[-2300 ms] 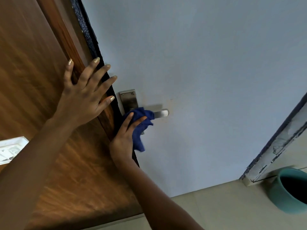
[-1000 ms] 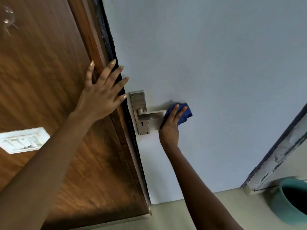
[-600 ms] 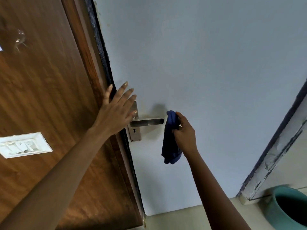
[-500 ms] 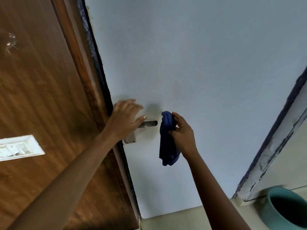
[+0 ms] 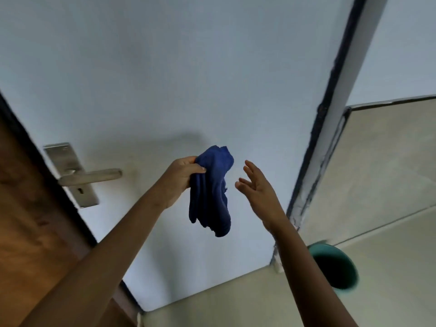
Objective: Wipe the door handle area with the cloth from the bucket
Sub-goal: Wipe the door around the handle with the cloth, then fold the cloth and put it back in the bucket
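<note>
A dark blue cloth [image 5: 212, 190] hangs limp in front of the pale door [image 5: 165, 79], pinched at its top by my left hand [image 5: 180, 175]. My right hand [image 5: 256, 185] floats just right of the cloth with fingers spread, not touching it. The metal lever handle [image 5: 94, 176] on its steel plate [image 5: 70, 171] sits well to the left of both hands, untouched. The teal bucket [image 5: 335, 267] stands on the floor at the lower right, partly behind my right forearm.
A brown wooden panel [image 5: 28, 232] fills the lower left beside the door's dark edge. The white door frame [image 5: 330, 138] with chipped paint runs down the right. Beige floor tiles [image 5: 389, 197] lie beyond it and under the bucket.
The cloth passed from my right hand to my left hand. My left hand left the handle and moved right. My right hand let go and opened. The view swung right.
</note>
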